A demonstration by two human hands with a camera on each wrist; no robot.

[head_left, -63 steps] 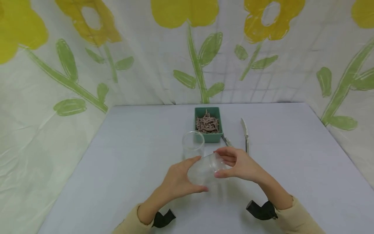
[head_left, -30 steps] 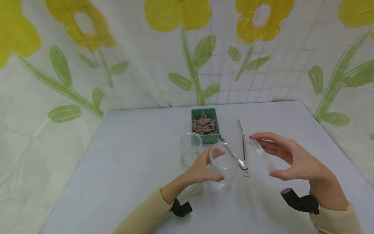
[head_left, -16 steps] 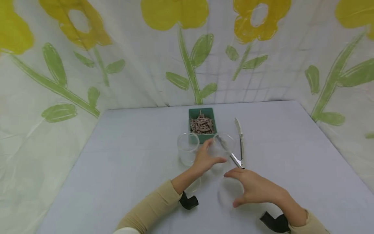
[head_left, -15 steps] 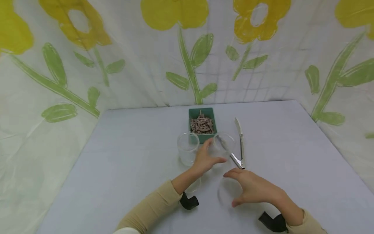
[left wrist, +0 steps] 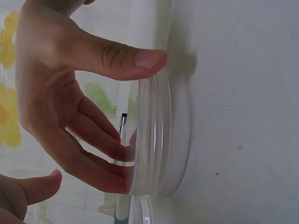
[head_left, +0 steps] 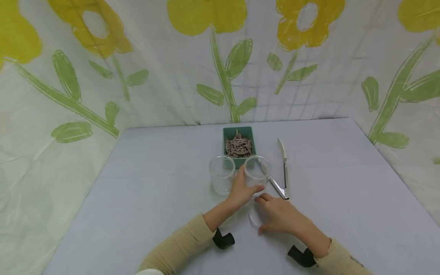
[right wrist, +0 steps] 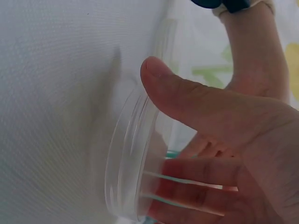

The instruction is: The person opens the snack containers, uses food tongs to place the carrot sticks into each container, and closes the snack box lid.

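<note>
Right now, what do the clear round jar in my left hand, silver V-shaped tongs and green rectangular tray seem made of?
Jar: colourless, glossy plastic or glass; see-through walls and bright rim highlights leave it open.
Tongs: probably shiny metal, given the bright silvery arms.
Tray: likely smooth, opaque plastic, judging by its even green.

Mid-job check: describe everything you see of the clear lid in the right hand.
The clear lid is round, shallow, see-through and plastic-looking, with ridges around its side. The right hand holds it by the edge, thumb on the near side, fingers opposite. It sits roughly level, close to the table, nearer the person than the jar in the left hand. Whether it touches the table is unclear.
</note>
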